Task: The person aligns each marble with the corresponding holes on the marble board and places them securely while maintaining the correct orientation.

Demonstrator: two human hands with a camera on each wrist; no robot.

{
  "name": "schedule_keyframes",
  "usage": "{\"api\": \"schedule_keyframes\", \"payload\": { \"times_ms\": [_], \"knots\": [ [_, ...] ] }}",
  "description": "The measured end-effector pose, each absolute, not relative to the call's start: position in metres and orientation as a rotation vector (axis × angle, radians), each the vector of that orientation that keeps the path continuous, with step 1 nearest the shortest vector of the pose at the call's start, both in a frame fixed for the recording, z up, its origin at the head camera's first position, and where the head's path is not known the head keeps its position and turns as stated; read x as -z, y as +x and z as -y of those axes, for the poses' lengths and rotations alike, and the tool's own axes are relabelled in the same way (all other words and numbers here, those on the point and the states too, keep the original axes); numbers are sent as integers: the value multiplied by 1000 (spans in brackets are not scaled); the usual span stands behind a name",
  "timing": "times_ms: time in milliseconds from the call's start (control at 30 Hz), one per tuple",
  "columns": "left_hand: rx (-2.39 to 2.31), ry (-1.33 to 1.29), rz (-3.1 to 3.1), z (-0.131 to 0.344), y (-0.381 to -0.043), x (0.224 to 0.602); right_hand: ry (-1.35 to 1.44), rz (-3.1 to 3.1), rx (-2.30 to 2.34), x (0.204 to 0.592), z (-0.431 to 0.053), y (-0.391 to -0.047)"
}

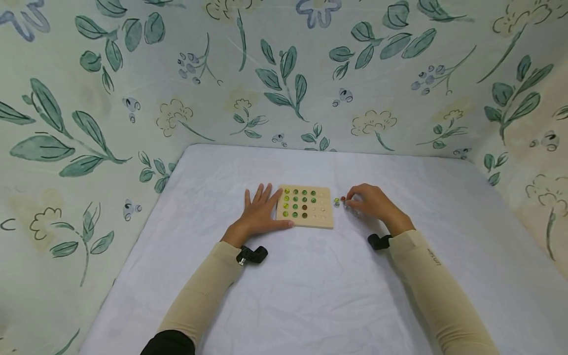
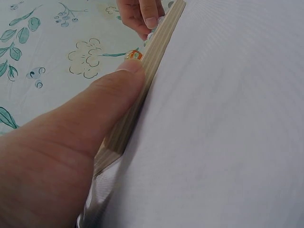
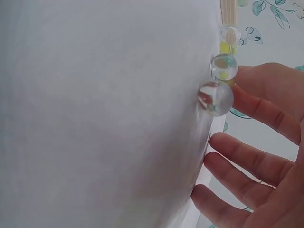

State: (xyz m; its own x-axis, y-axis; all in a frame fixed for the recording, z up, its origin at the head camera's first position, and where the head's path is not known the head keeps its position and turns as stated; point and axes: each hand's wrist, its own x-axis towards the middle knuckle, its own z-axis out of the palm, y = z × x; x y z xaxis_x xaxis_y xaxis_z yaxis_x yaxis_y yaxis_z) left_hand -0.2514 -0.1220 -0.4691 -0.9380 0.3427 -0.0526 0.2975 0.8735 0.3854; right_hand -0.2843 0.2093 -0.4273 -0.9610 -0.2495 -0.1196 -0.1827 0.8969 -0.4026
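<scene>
Near the middle of the white cloth [image 1: 288, 296] lies a wooden board [image 1: 329, 204], flat, its seated marbles [image 1: 295, 199] filling the left columns while some hollows toward the right have none. From where I stand, the left hand [image 1: 259, 215] has its fingers spread and straight at the board's left side, thumb along the near edge, steadying without gripping. Just past the right edge, the right hand [image 1: 372, 201] is down at the loose marbles [image 1: 343, 198], thumb and forefinger close together; whether they pinch one I can't tell.

Those loose marbles are my worry. They are round and smooth, bunched together, with no rim that I can see to fence them in, so a clumsy fingertip could send one rolling. A knock to the board, or too hard a push at its corner, could jolt seated marbles from their hollows.

Faint creases run through the cloth and might turn a rolling marble. Leafy, flowered hangings [image 1: 319, 74] rise behind and to both sides. Beige sleeves [image 1: 201, 291] end at black wrist cameras [image 1: 252, 255].
</scene>
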Motion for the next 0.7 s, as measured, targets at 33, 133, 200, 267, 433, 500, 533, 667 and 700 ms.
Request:
{"api": "schedule_keyframes", "payload": {
  "times_ms": [33, 133, 200, 267, 433, 500, 533, 667, 700],
  "knots": [
    [-571, 502, -2926, 122, -251, 469, -337, -2893, 590, 427, -209, -284],
    [-566, 501, -2926, 122, -251, 469, -340, -2890, 589, 426, -209, -284],
    [-560, 499, -2926, 122, -251, 468, -334, -2890, 587, 427, -209, -284],
    [-557, 500, -2925, 122, -251, 467, -324, -2892, 584, 427, -209, -285],
    [-547, 499, -2926, 122, -251, 468, -331, -2896, 578, 429, -209, -287],
    [-544, 498, -2925, 122, -251, 468, -337, -2897, 576, 429, -209, -287],
    [-546, 499, -2926, 122, -251, 468, -333, -2898, 575, 430, -210, -287],
    [-550, 496, -2925, 122, -252, 469, -334, -2898, 572, 429, -210, -286],
    [-550, 496, -2925, 122, -252, 469, -334, -2899, 570, 428, -210, -285]
  ]
}}
